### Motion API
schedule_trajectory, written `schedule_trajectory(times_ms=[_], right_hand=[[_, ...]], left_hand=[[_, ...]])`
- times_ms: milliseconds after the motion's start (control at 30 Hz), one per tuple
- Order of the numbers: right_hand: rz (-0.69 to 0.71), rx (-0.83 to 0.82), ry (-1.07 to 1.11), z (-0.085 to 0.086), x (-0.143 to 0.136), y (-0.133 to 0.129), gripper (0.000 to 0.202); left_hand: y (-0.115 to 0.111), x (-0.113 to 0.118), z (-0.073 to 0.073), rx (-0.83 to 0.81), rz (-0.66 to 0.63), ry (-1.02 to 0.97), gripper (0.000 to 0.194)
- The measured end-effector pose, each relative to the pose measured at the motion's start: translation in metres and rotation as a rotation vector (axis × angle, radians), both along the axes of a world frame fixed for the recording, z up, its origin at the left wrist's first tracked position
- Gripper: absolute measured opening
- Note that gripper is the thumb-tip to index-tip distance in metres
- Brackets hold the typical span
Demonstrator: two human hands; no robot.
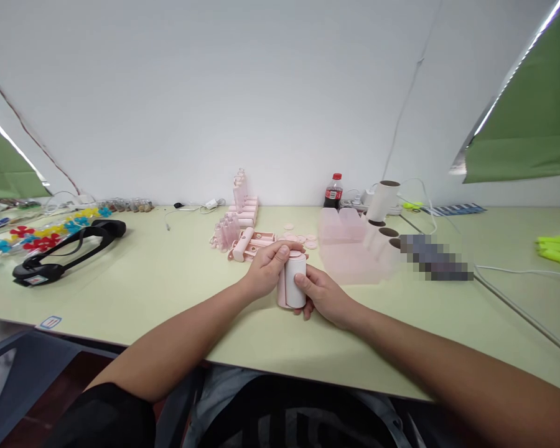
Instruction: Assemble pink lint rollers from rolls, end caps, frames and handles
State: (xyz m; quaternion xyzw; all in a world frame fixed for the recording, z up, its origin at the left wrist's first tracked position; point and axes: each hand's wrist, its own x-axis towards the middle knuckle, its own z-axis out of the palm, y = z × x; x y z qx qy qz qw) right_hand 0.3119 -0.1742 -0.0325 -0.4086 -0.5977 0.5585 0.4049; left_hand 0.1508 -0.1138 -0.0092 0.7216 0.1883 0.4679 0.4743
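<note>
Between both hands stands a white roll in a pink plastic case (295, 283), roughly upright near the middle of the table. My left hand (269, 267) is closed around its upper left side, thumb near the top rim. The fingers of my right hand (329, 295) wrap the lower right side, thumb pressing on the white front. Just behind lie several flat pink discs (310, 244) and pink plastic case parts (256, 244). Clear pink bottles (226, 231) are grouped to their left.
Translucent pink bins (350, 255) sit to the right, with white rolls on brown cores (383, 202) at their edge. A cola bottle (333, 191) stands by the wall. A black headset-like strap (70, 252) and coloured flowers (42, 241) lie left; a cable (522, 317) runs right.
</note>
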Motion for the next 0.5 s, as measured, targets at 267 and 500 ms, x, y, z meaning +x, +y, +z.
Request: schedule_trajectory(times_ms=[267, 500], right_hand=[[0.015, -0.078, 0.126, -0.0031, 0.0003, -0.0008, 0.050], [0.050, -0.213, 0.437, 0.0033, 0.0039, -0.0016, 0.048]], left_hand=[[0.0011, 0.0013, 0.0000, -0.184, -0.072, -0.109, 0.040], [0.0017, 0.0005, 0.0039, -0.366, -0.116, -0.193, 0.050]])
